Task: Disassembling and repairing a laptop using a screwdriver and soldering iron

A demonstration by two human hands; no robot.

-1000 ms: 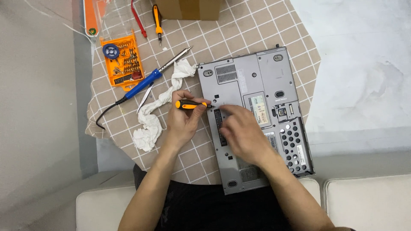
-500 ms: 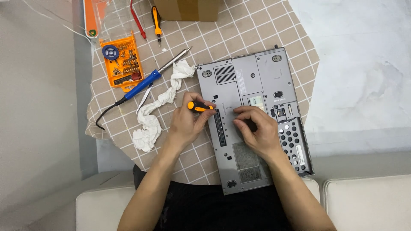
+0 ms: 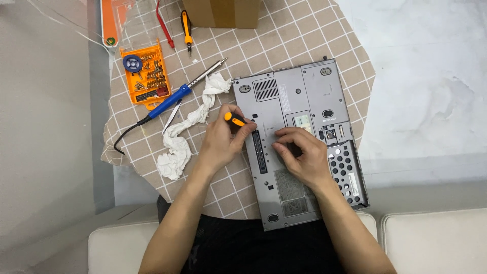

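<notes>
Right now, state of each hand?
Left hand: closed around the orange-and-black screwdriver, at the laptop's underside.
Right hand: holds nothing, fingers curled and resting on the laptop's underside.

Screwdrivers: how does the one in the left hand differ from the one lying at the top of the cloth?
The held screwdriver is gripped in the left hand at the grey laptop, only its handle showing. The spare screwdriver lies untouched beside the cardboard box, its whole shaft visible, pointing toward the person. Both have orange-and-black handles.
</notes>
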